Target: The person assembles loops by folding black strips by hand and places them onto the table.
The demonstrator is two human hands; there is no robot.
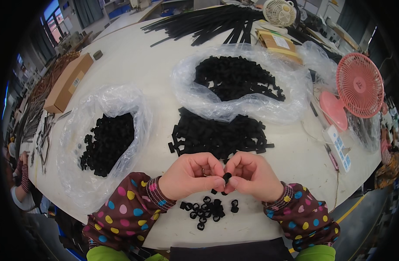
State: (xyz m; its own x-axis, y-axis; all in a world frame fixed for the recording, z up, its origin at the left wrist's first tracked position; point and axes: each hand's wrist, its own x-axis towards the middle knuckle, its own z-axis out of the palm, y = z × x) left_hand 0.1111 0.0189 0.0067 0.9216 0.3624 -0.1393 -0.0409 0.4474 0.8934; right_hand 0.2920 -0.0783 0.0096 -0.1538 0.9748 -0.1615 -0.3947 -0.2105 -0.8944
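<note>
My left hand [191,175] and my right hand [255,177] meet at the middle of the table's near side, fingertips pinched on one small black band piece [227,176]. Whether its ends are joined is hidden by my fingers. Below my hands lies a loose cluster of small black loops [203,211], with a couple more loops [234,206] to its right. Just beyond my fingers spreads a heap of short flat black pieces [217,132].
An open clear plastic bag [140,130] of black pieces lies left; another bag [290,106] lies farther back. Around the edges are a cardboard box [69,82], long black strips [203,24], a pink fan [359,85], a cream fan [280,13], a power strip [338,148] and a cutter [331,157].
</note>
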